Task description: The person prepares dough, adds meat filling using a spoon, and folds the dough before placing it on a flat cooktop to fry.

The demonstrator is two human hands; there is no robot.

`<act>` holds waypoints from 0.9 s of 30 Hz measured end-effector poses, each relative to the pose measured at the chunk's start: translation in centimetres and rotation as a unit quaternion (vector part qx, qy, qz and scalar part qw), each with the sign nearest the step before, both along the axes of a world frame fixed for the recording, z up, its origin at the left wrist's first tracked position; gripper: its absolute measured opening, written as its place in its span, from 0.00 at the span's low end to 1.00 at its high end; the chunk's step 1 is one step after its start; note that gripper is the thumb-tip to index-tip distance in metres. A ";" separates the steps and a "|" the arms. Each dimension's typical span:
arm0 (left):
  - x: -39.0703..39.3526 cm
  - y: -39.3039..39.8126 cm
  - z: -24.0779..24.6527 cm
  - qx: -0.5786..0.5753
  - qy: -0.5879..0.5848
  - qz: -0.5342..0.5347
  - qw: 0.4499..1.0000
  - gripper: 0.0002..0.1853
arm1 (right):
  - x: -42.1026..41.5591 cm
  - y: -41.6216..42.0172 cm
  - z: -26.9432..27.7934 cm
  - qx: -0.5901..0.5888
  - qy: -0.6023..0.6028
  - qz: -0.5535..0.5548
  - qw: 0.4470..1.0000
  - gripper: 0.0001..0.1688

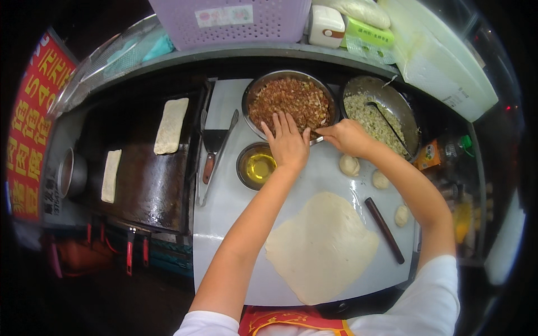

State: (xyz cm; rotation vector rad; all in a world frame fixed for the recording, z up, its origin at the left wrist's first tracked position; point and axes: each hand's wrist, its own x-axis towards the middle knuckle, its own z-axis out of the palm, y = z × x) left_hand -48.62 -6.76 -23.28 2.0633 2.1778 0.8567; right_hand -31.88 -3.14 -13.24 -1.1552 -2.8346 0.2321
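Observation:
My left hand (287,140) is spread, palm down, over the near rim of a steel bowl of reddish minced filling (290,98). At that bowl's lower right rim, my right hand (345,136) grips the handle of a utensil (316,133) whose far end is hidden in the filling. A thin rolled-out sheet of dough (321,248) lies on the white work surface in front of me. Right of the sheet is a dark rolling pin (384,231). Dough balls (349,165) rest beyond it. A small bowl of yellow oil (257,166) stands beside my left forearm.
On the left, a griddle (155,185) carries two flat dough pieces (171,126). Metal tongs (220,157) and a wooden-handled spatula (209,166) lie beside it. A bowl of pale chopped filling (374,109) with a spoon stands back right. A purple basket (239,25) sits on the shelf.

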 end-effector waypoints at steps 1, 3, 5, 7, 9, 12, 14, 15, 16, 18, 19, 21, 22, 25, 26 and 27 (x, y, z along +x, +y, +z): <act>0.1 0.2 0.0 -0.006 0.006 0.004 1.000 0.34 | 0.5 0.6 -0.7 -0.030 0.033 0.007 0.999 0.17; 0.2 0.7 0.3 -0.043 0.014 -0.009 0.999 0.33 | 1.3 1.7 -1.9 -0.102 0.098 0.002 0.990 0.16; 0.3 1.1 0.9 -0.063 0.023 -0.022 0.997 0.33 | 1.9 2.5 -2.9 -0.186 0.161 -0.024 0.969 0.14; -0.4 1.2 0.9 -0.071 0.038 -0.026 0.996 0.33 | 0.4 2.3 -2.0 -0.347 0.196 -0.162 0.903 0.14; -1.4 1.5 1.0 0.040 -0.092 -0.031 0.994 0.32 | -0.3 1.8 -0.5 -0.456 0.245 -0.246 0.820 0.14; -4.1 2.0 3.1 0.165 -0.353 -0.033 0.920 0.29 | 0.6 0.7 2.0 -0.513 0.336 -0.297 0.732 0.16; -5.6 0.4 6.2 0.166 -0.511 0.014 0.843 0.28 | 2.2 -0.2 3.7 -0.501 0.374 -0.325 0.710 0.17; -6.5 0.0 6.5 0.179 -0.563 0.026 0.806 0.26 | 2.4 -0.6 4.6 -0.502 0.382 -0.318 0.708 0.18; -7.4 -1.0 6.4 0.170 -0.551 0.028 0.817 0.24 | 2.7 -1.2 5.3 -0.504 0.389 -0.315 0.703 0.18; -7.2 -3.8 6.8 0.134 -0.541 -0.039 0.829 0.20 | 3.6 -3.3 7.0 -0.505 0.408 -0.309 0.695 0.18; -6.6 -5.4 7.9 0.083 -0.534 -0.090 0.837 0.19 | 4.4 -4.6 7.5 -0.504 0.428 -0.312 0.682 0.19; -3.9 -9.9 14.1 -0.099 -0.426 -0.274 0.856 0.20 | 6.9 -8.0 8.0 -0.504 0.469 -0.325 0.648 0.19; -2.2 -11.9 17.5 -0.139 -0.359 -0.427 0.819 0.23 | 9.3 -10.3 7.7 -0.500 0.491 -0.333 0.630 0.19; 3.1 -17.8 27.8 -0.140 -0.112 -0.762 0.622 0.20 | 15.2 -18.1 8.1 -0.427 0.544 -0.415 0.591 0.20; 5.5 -20.2 30.0 -0.157 0.036 -0.815 0.557 0.19 | 17.1 -19.9 7.5 -0.411 0.554 -0.419 0.591 0.21; 8.0 -22.5 32.2 -0.175 0.169 -0.850 0.467 0.19 | 18.5 -21.4 7.4 -0.398 0.582 -0.415 0.574 0.21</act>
